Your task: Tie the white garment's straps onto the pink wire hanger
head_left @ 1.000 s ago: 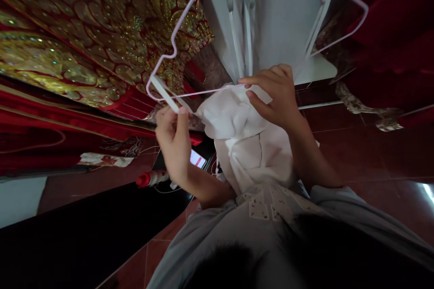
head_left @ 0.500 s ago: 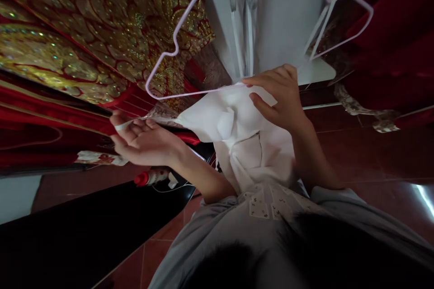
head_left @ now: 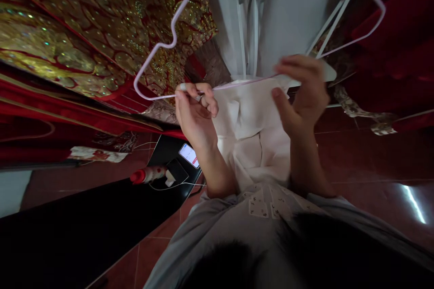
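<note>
A pale pink wire clothes hanger (head_left: 174,29) hangs before me, its bottom bar tilting up to the right. At the left part of this bar, my left hand (head_left: 198,115) is closed, thumb and forefinger pinching the wire; a white band wraps one finger. White cloth (head_left: 249,115) hangs below the bar, between my hands and in front of my body. My right hand (head_left: 301,92) is beside the bar's right part, thumb and fingers spread and slightly blurred. Whether its fingertips touch the bar or cloth I cannot tell.
Gold-sequined red garments (head_left: 101,22) hang at the left, dark red ones (head_left: 403,40) at the right. Behind the hanger stands a grey-white panel (head_left: 288,13). A black surface (head_left: 111,216) at lower left holds a lit phone (head_left: 190,155) and a red-capped bottle (head_left: 145,175).
My left hand has moved right and closed on the hanger's bar. My right hand has shifted right, with its fingers spread. The cloth's left corner no longer stretches out leftward.
</note>
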`<state>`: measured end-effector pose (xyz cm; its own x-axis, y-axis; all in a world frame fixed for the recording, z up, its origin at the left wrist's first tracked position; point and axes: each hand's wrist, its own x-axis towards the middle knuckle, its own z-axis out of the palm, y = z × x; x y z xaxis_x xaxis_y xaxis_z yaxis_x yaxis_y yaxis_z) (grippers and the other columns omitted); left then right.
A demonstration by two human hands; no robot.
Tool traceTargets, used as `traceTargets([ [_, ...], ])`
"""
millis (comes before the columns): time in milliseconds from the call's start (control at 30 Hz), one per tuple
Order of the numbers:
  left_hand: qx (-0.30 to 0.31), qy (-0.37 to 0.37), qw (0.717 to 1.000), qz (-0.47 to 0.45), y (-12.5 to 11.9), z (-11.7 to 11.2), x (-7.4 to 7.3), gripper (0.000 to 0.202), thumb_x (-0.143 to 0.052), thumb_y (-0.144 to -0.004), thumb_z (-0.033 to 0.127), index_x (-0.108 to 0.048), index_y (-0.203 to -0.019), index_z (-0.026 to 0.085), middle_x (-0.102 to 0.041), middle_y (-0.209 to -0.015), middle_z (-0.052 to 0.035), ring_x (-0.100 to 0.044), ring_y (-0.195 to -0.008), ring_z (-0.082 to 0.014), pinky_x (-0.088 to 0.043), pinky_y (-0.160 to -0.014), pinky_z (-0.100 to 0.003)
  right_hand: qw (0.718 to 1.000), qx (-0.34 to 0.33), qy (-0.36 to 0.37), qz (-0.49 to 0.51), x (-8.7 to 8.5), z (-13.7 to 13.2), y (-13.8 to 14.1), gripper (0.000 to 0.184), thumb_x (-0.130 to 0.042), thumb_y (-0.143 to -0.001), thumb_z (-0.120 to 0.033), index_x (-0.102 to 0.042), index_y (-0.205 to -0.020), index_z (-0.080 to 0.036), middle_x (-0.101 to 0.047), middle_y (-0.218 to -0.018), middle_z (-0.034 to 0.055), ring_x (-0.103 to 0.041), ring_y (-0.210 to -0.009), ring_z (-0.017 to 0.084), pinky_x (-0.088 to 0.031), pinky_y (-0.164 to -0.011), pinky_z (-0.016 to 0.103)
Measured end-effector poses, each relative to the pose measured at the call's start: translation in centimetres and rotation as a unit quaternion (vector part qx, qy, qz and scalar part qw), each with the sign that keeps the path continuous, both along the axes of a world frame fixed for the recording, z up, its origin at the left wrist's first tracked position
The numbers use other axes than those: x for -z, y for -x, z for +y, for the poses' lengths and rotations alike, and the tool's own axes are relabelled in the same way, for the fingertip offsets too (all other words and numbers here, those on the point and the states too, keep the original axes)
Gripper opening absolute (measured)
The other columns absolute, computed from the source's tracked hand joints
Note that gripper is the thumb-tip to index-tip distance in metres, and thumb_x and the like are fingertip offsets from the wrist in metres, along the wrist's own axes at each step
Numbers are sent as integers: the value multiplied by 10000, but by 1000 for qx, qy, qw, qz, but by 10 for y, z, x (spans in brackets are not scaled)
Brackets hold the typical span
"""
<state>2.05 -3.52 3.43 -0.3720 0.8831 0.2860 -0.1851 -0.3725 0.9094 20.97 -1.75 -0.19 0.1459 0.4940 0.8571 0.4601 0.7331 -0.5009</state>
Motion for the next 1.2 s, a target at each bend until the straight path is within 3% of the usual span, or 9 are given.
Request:
traceTargets([
  [133,-7,5,1000,21,3,1,-1,565,-548,-978,801,-393,-858,271,-540,-816,-36,-425,-552,-176,-285,-563,-359,981,70,-9,182,21,15,-22,405,-706,-966,-531,-692,-1342,-381,-650,-1291,88,-666,-1126,304,-563,-996,520],
  [300,-14,-10,1000,7,-2,5,1,536,-575,-989,739,-367,-840,268,-488,-775,-13,-340,-522,-159,-257,-561,-364,986,45,33,156,39,27,-38,427,-675,-960,-624,-598,-1289,-364,-623,-1258,100,-704,-1073,287,-606,-979,523],
  [433,-12,-13,999,31,0,6,1,560,-538,-996,771,-357,-824,270,-488,-762,-16,-365,-515,-163,-253,-567,-373,987,58,123,79,46,23,-32,412,-502,-1039,-620,-459,-1388,-404,-666,-1246,107,-706,-1075,287,-627,-875,510],
  [533,-18,4,998,63,2,6,0,595,-480,-985,829,-345,-822,273,-490,-757,-23,-408,-536,-184,-256,-582,-376,981,65,170,68,45,19,-26,386,-488,-1043,-612,-521,-1366,-402,-723,-1084,99,-697,-949,290,-596,-744,482],
  [700,-27,3,998,52,1,7,0,561,-532,-995,763,-343,-802,271,-509,-749,-24,-355,-509,-170,-239,-560,-374,979,33,157,130,22,5,-21,271,-632,-982,-611,-708,-1030,-356,-706,-857,43,-659,-754,238,-562,-661,448],
  [833,-25,2,999,36,3,9,0,522,-583,-985,703,-356,-798,273,-523,-744,-26,-326,-500,-164,-226,-550,-375,985,-47,135,98,-7,-3,-17,228,-605,-1029,-487,-790,-1133,-404,-739,-824,6,-681,-738,226,-578,-705,455],
  [967,-19,18,999,28,5,9,-1,505,-601,-961,695,-366,-810,274,-525,-744,-24,-295,-499,-163,-214,-547,-376,992,-32,106,59,-36,10,-25,356,-598,-1028,-409,-758,-1340,-468,-827,-1096,-23,-727,-741,197,-613,-680,423],
  [1067,7,9,1000,10,5,9,0,490,-633,-953,655,-367,-807,271,-522,-757,-17,-274,-488,-150,-202,-546,-372,996,22,89,21,-52,29,-40,436,-593,-1028,-429,-686,-1454,-442,-743,-1417,-37,-788,-957,233,-669,-774,426],
  [1200,26,4,1000,-15,3,7,2,471,-686,-931,607,-391,-807,261,-560,-803,-19,-217,-496,-129,-176,-540,-356,980,-13,182,-74,-64,58,-61,480,-581,-1035,-534,-624,-1503,-439,-738,-1388,10,-702,-1334,342,-685,-928,508],
])
